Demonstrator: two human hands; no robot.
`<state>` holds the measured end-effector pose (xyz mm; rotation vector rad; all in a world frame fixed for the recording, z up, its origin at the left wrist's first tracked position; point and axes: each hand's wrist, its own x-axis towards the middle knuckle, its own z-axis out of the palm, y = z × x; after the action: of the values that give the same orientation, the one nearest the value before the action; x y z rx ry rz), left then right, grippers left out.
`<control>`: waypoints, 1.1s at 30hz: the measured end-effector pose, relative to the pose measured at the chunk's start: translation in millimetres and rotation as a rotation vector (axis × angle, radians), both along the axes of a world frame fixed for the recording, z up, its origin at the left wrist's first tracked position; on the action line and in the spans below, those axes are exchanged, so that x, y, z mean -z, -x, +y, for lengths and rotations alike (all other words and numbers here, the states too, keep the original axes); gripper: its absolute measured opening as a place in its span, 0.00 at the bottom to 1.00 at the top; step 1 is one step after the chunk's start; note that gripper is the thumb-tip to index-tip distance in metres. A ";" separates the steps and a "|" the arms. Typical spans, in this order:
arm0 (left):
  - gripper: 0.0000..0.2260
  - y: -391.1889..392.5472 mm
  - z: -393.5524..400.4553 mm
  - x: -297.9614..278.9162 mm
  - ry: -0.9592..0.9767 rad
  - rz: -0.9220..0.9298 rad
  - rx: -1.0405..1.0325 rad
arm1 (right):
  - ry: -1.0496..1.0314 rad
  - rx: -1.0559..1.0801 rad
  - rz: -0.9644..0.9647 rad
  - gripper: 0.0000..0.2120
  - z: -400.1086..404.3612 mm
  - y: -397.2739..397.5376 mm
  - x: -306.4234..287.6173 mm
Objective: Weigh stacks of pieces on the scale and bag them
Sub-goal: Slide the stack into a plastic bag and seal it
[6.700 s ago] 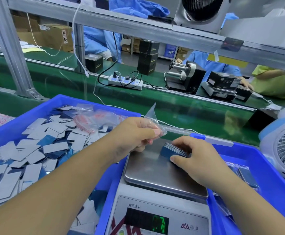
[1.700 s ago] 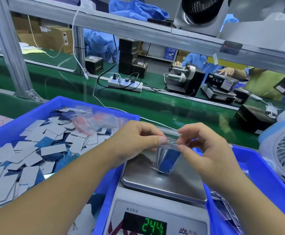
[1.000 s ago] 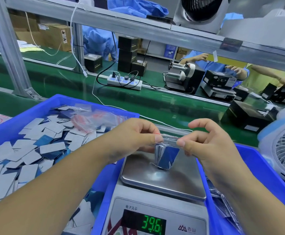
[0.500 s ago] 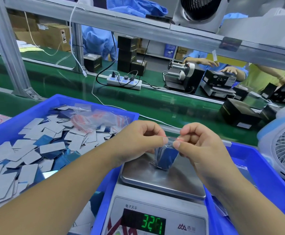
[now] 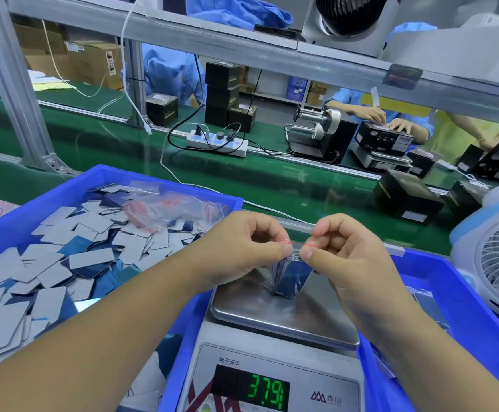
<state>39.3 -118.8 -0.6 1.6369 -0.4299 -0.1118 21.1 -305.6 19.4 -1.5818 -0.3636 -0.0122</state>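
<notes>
1. The left hand [image 5: 242,251] pinches the left end of the bag's [image 5: 291,275] red seal strip, thumb and forefinger closed on it; the loose pieces [image 5: 73,257] lie well to its left, in a bin [image 5: 99,173].
2. The bag hangs below both pinches, its stack upright, its bottom touching the scale [image 5: 284,313]; the strip runs level between the hands.
3. The right hand [image 5: 340,251] pinches the right end just as tightly; neither is nearer, so sealing probably means sliding along that strip.

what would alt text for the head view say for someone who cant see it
Both hands, the left hand and right hand, pinch the red-striped top of a small clear bag of blue pieces, its bottom resting on the steel pan of a scale. A blue bin of loose pieces sits to the left.
</notes>
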 end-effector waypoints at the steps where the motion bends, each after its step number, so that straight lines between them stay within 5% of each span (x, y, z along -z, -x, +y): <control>1: 0.01 -0.1 0.0 0.2 -0.007 0.000 -0.001 | -0.006 -0.013 0.023 0.12 0.1 0.5 -0.9; 33: 0.04 4.3 -1.3 -3.2 -0.072 -0.029 0.020 | 0.074 0.039 0.027 0.13 3.8 6.7 -8.2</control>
<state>35.0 -120.1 2.7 1.7066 -0.4692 -0.1195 14.4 -301.8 27.6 -1.6609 -0.3146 -0.0077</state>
